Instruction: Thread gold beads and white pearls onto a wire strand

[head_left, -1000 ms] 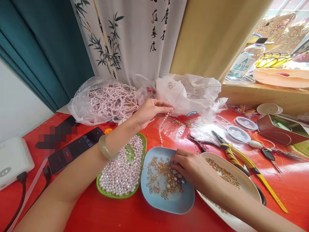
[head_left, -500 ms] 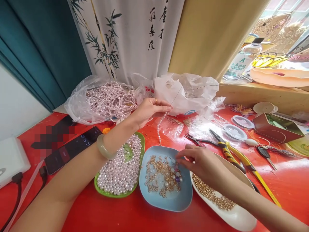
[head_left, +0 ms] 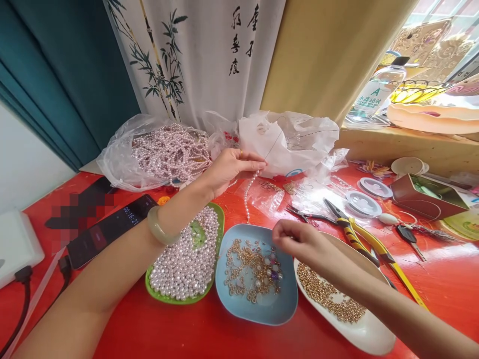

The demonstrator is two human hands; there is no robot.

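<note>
The left hand point(head_left: 228, 168) has its fingers point(head_left: 256, 162) pinched on a thin wire from which a short strand of pearls point(head_left: 247, 197) hangs over the red desk point(head_left: 209, 339). The right hand point(head_left: 299, 242) hovers above the right edge of the blue dish point(head_left: 262, 311) of gold findings, fingertips curled together; whether they hold a piece I cannot tell. Left of the blue dish is a green dish point(head_left: 220, 219) heaped with loose pearls; right of it, a white dish point(head_left: 370, 334) of gold beads. Yellow-handled pliers point(head_left: 377, 249) lie further right. Bags of pearl strands point(head_left: 168, 152) sit at the far edge.
</note>
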